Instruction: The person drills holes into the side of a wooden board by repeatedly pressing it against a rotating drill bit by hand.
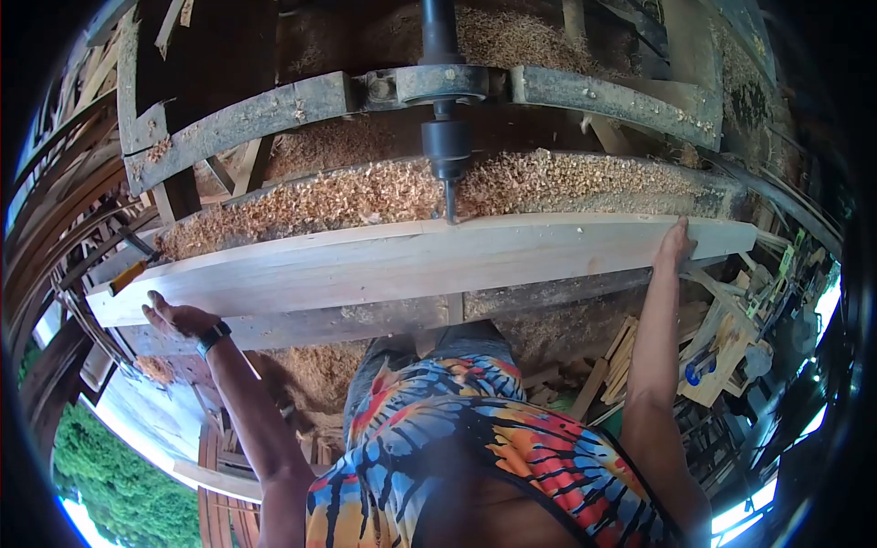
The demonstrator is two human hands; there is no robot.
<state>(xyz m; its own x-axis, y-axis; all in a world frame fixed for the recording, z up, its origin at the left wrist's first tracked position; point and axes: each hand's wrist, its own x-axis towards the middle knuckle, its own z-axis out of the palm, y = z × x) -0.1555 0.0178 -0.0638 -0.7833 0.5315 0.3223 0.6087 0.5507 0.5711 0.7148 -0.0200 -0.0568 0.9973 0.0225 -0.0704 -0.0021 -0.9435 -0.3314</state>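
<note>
A long pale wooden board [384, 265] lies across the bench in front of me. The bit of a drill chuck [446, 151] comes down at the board's far edge, near its middle. My left hand [183, 320], with a dark watch on the wrist, is at the board's left end. Its thumb and fingers are apart, against or just beside the near side; exact contact is hard to see. Toward the right end, my right hand [674, 247] grips the board, its fingertips reaching the far edge.
Wood shavings [347, 196] are heaped along the bench behind the board. A heavy wooden crossbeam [247, 119] spans the frame around the drill spindle. A yellow-handled tool [128, 277] lies beyond the board's left end. Wood offcuts [617, 361] are stacked at the lower right.
</note>
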